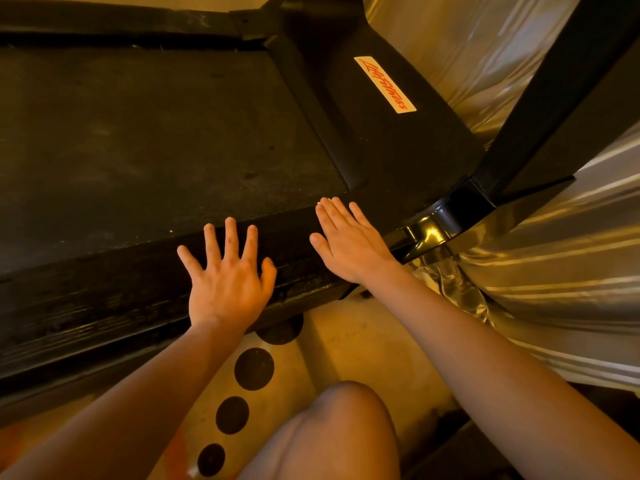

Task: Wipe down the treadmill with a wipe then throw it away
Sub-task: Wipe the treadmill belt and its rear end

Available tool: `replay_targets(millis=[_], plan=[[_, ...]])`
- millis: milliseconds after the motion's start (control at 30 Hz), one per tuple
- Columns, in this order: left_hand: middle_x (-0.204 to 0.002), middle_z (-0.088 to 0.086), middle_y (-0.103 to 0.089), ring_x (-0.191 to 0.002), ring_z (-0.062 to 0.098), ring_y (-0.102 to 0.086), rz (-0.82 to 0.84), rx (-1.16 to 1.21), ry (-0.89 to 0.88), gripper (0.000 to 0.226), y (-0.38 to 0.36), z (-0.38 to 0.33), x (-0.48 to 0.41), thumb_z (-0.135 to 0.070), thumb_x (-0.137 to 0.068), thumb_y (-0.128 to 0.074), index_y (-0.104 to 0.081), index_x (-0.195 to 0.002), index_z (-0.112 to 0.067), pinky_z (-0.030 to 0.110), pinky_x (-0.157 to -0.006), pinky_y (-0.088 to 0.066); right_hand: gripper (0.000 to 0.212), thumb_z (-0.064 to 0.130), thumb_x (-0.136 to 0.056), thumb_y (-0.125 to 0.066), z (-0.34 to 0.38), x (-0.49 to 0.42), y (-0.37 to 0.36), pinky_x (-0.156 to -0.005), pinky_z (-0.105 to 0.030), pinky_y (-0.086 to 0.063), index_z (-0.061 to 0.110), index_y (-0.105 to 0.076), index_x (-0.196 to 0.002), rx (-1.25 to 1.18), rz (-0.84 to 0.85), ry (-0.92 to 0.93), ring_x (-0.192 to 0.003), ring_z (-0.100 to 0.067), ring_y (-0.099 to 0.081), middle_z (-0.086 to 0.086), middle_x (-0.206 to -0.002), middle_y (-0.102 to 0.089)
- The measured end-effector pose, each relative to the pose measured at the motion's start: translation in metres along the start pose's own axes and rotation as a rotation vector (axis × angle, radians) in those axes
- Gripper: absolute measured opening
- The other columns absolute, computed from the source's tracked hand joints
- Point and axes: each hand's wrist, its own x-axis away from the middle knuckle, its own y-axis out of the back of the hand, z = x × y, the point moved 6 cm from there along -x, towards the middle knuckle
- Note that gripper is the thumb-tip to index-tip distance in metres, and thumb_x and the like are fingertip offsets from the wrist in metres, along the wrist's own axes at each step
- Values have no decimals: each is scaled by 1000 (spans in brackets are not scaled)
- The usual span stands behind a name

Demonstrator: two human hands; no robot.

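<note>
Head view: at centre, flat right hand (346,242) covers a white wipe (319,202) sliver; black treadmill rail (114,271) runs left under splayed left hand (227,277).

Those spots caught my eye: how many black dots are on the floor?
3 black dots in a row: the top dot, the middle dot, the bottom dot. A dark round shape partly under the treadmill may be a fourth.

Left hand (227,275), mid-frame, lies palm down with fingers spread; right hand (348,242), just right of it, is flat with fingers together.
</note>
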Motion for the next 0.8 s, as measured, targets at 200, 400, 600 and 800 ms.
replay_targets(millis=[200, 400, 600, 800], plan=[[-171, 12, 1, -156, 40, 4, -7, 14, -7, 70, -1, 1, -1, -58, -102, -8, -4, -164, -26, 72, -119, -8, 60, 46, -111, -13, -15, 28, -4, -126, -35, 8, 21, -6, -165, 40, -23, 89, -157, -11, 6, 3, -172, -1], [-171, 12, 0, -156, 41, 3, -9, 20, -12, 70, -1, 0, -1, -58, -102, -9, -5, -164, -26, 72, -118, -8, 64, 7, -108, -40, -14, 20, 0, -126, -34, -1, 15, -11, -164, -37, -53, 108, -158, -18, -6, -4, -172, -8], [-171, 13, 0, -156, 41, 3, -13, 15, -14, 70, -1, 0, -1, -57, -102, -8, -5, -164, -25, 72, -118, -9, 81, -11, -101, -43, -14, 36, 8, -124, -32, 1, 20, -4, -164, -182, -166, 20, -147, -10, 13, 1, -172, 0], [-171, 13, -2, -156, 42, 2, -17, 19, -15, 70, -2, 0, -1, -57, -102, -10, -7, -164, -24, 73, -118, -9, 71, 2, -107, -41, -46, 41, 4, -123, -46, -21, 27, -10, -165, -354, -208, -213, -157, -30, -3, 7, -172, -5]])
